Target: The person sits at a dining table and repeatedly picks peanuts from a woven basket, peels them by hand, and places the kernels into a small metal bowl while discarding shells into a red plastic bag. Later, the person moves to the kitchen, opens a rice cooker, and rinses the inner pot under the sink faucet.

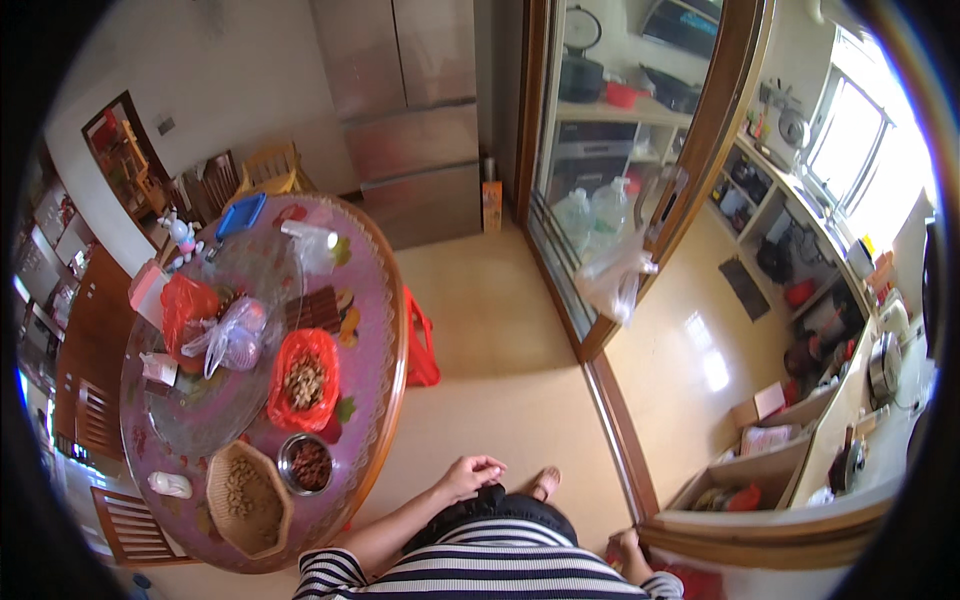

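My left hand (474, 477) hangs in front of my waist, fingers loosely bent, with nothing visible in it. My right hand (627, 541) is low at my right side by the door frame; its fingers are too small and partly hidden to read. To my left stands a round table (367, 420) with a patterned cover. Nearest on it are a steel bowl (310, 465) of reddish kernels and an octagonal woven basket (279, 517) holding what look like unshelled peanuts. Beyond them, a container lined with a red plastic bag (281, 405) holds pale broken shells. Neither hand touches these.
A glass turntable (180, 420) carries plastic bags (238, 337) and boxes. A red stool (421, 345) is partly under the table. Ahead stands a refrigerator (420, 150). On the right, a sliding glass door (622, 150) with a hanging plastic bag (616, 281) borders a kitchen counter (847, 390).
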A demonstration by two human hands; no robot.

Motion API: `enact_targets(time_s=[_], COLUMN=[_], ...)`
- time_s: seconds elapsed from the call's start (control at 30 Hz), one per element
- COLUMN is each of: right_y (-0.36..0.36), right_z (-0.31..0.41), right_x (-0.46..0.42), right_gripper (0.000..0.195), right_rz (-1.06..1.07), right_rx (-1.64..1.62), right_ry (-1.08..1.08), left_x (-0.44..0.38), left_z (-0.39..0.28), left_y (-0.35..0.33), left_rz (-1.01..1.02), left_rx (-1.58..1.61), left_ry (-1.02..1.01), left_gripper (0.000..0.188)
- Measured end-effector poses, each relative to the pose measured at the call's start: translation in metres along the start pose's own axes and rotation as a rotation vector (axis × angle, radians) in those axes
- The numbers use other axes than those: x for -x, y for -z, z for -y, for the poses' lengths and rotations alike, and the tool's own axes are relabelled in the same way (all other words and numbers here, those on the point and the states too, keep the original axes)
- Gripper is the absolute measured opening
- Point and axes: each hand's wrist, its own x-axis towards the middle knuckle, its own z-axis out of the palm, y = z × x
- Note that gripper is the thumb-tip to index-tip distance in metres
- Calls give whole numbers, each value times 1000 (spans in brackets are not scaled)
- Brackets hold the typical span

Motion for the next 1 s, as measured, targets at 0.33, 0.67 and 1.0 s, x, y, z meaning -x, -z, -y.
enact_targets(time_s=[0.33, 0.67, 1.0], right_y=[98, 189, 303], right_z=[74, 237, 134], right_x=[-52, 3, -129], right_gripper=[13, 23, 12], right_rz=[53, -150, -626], right_rx=[-69, -160, -658], right_ry=[197, 482, -27], left_x=[-200, -412, -670], left_z=[-25, 45, -33], left_y=[-148, -56, -237], left_rz=[222, 49, 248], left_rx=[-353, -1194, -1468], left_ry=[-23, 506, 344], left_gripper=[21, 19, 15])
